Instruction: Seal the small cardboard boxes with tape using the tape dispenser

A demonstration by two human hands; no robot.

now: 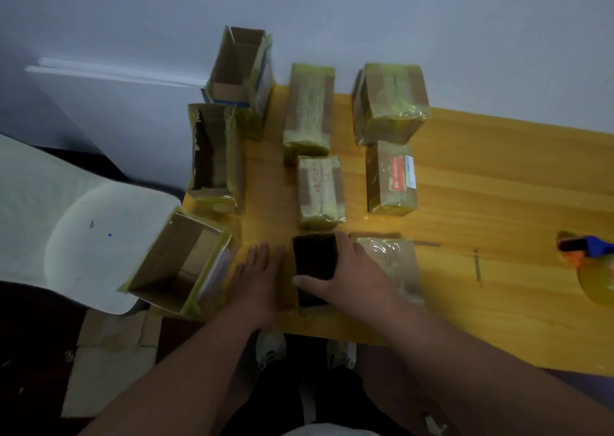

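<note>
Right hand (352,276) grips the open dark-mouthed cardboard box (314,266); left hand (262,282) flat, fingers spread; fold flaps square before fetching the blue-orange tape dispenser (588,252) far right.

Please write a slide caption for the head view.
Both hands, left hand and right hand, at an open box; tape dispenser lies aside.

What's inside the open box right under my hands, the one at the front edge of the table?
The open box shows only a dark interior; any contents are lost in shadow. The right hand grips its right rim and covers part of the opening, while the left hand presses flat against its left side.
</note>
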